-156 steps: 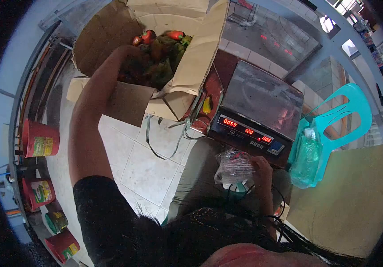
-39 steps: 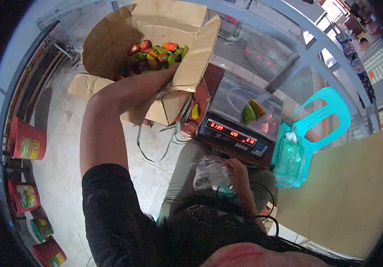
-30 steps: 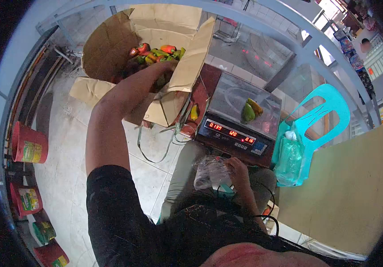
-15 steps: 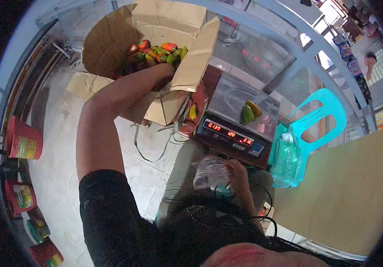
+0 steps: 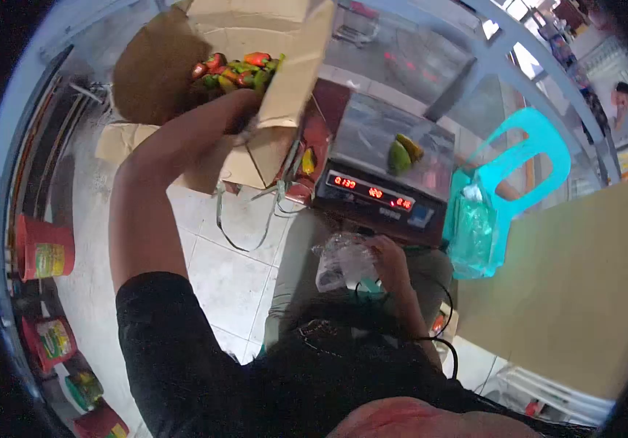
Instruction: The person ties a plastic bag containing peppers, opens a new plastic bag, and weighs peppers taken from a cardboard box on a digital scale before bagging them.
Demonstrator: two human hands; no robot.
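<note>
Peppers (image 5: 239,71) lie at 11 o'clock from the nearer, left hand (image 5: 249,102), fingers hidden, grip untellable; the right hand (image 5: 390,257) pinches a bag (image 5: 341,264).

The carton (image 5: 284,91) holding peppers (image 5: 261,78) stands left of the scale (image 5: 379,208), a single pepper (image 5: 308,161) between them, two peppers (image 5: 399,158) on the weighing plate (image 5: 365,128), a plastic bag (image 5: 339,264) before the scale and a chair (image 5: 547,169) to its right.

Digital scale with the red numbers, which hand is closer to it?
Right. The right hand holds a plastic bag near the scale's front edge. The left forearm reaches into the cardboard box left of the scale, its hand hidden.
</note>
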